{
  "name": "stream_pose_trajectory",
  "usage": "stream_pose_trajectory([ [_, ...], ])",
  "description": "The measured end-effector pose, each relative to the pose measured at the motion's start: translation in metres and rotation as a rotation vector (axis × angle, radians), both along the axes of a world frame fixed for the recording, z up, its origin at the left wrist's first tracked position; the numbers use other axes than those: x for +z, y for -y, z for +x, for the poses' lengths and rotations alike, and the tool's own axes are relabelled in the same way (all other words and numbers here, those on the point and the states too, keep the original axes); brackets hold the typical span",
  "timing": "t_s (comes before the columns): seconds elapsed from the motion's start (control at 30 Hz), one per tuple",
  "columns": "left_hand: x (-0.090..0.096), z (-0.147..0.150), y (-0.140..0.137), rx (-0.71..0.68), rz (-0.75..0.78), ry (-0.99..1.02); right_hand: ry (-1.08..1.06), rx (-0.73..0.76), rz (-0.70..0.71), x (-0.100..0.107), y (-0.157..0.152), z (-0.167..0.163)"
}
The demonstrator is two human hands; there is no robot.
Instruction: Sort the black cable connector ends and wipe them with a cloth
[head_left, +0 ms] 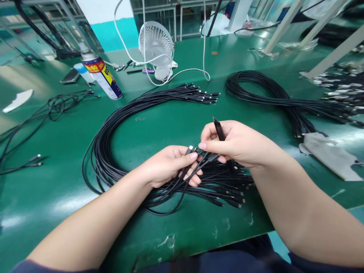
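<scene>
Partly, the grip itself is hidden: the fingers of the left hand (173, 163) curl behind what they hold, the thumb pinching a black cable (188, 151) near its metal plug. Close beside it, the right hand (237, 143) is closed around a dark, pointed tool (218, 128), whose lower part vanishes behind the thumb; its kind is hard to tell. More cables cross between the hands, and whether the right fingertips touch the plugs cannot be made out.

Beneath, a large bundle of black cables (104, 142) curves across the tabletop (159, 125), with part of it covered by the left hand and forearm. Its near plugs fan out below the right hand, some too small and blurred to read.

The tabletop is glossy green, with glare at left and pale scuffs by the near edge. On it stand a spray can (104, 77) and a small white fan (155, 40), crossed by a white cord (204, 45). At right lie a second coil (295, 104) and a grey cloth (327, 153); a pile of plugs (341, 85) is cut off by the frame. Behind rises a white-and-turquoise pillar (113, 32), the room beyond it blurred.
</scene>
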State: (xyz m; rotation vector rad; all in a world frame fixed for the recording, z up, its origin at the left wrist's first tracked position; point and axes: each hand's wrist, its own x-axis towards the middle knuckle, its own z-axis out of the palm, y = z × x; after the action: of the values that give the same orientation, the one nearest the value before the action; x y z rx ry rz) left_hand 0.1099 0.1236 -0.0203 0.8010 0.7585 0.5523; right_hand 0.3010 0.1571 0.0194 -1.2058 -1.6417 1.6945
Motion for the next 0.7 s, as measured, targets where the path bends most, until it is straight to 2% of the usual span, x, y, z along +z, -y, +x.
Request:
stream_pose_trajectory([
  [0.1,-0.001,-0.001,-0.001,-0.014,-0.054,0.029,-0.079,0.015,-0.041,-0.002,0.002,-0.002],
  [0.23,0.001,0.0,0.0,-0.063,-0.07,0.04,-0.217,0.015,-0.015,-0.006,0.007,-0.011],
  [0.37,0.004,-0.001,-0.002,-0.036,-0.121,0.099,-0.341,-0.024,-0.031,-0.009,0.003,-0.018],
  [0.53,0.008,0.0,0.0,-0.009,0.002,0.085,-0.245,-0.064,-0.067,-0.012,-0.004,-0.016],
  [0.6,0.009,0.001,0.002,0.027,0.063,0.014,-0.207,-0.052,-0.043,-0.013,-0.003,-0.015],
  [0.7,0.008,0.001,0.002,0.051,0.063,-0.034,-0.139,0.011,0.027,-0.016,-0.002,-0.015],
])
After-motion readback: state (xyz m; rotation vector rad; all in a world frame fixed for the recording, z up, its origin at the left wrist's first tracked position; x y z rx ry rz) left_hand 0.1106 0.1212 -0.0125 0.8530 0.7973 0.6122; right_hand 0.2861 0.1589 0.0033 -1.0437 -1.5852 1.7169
